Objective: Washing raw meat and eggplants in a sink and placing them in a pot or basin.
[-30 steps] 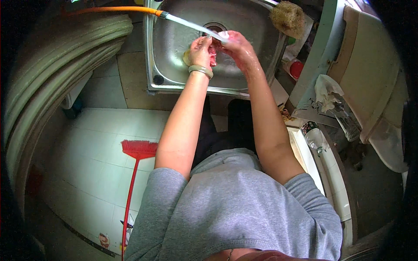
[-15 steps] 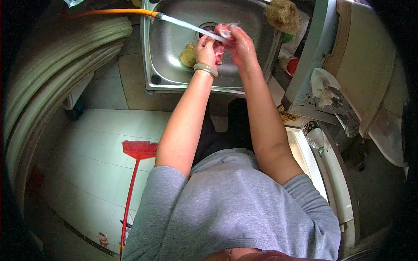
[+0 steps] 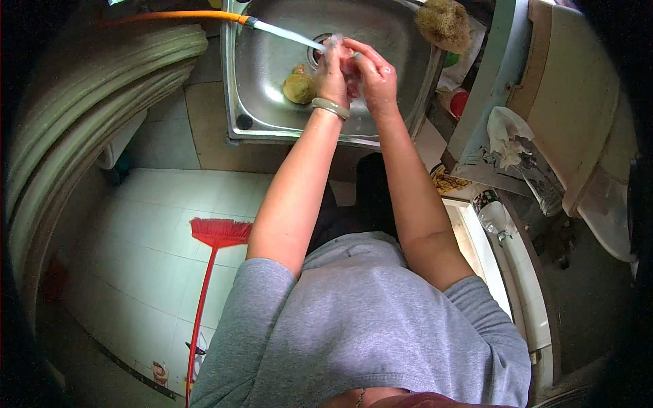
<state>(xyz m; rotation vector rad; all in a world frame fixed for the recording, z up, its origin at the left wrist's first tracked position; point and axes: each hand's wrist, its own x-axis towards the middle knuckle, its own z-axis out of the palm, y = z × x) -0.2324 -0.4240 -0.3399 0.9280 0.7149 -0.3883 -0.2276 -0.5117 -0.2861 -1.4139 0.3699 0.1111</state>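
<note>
Because the fingers overlap at the far side of the scene, much of the pink-red piece (image 3: 353,81) is hidden; it shows only in the narrow space between the left hand (image 3: 331,78) and the right hand (image 3: 378,80), above the steel sink (image 3: 230,88). Both hands are closed round it, the left with its fingers pointing far and the right curling over from the right, though wet blur makes the exact fingertip contact hard to make out. Water (image 3: 289,35) runs from an orange hose (image 3: 194,14), which fades into darkness on the left, and its stream meets the left fingers, where its end is lost. Behind them, the drain (image 3: 313,54) is partly covered. Just left of the left wrist, which wears a pale bangle (image 3: 330,107), a yellowish round thing (image 3: 300,88) lies in the basin, its kind unclear. The sink's far edge is cut off, as is a brown fibrous ball (image 3: 442,27) at far right; near left, a red broom (image 3: 221,233) has its handle end out of view
</note>
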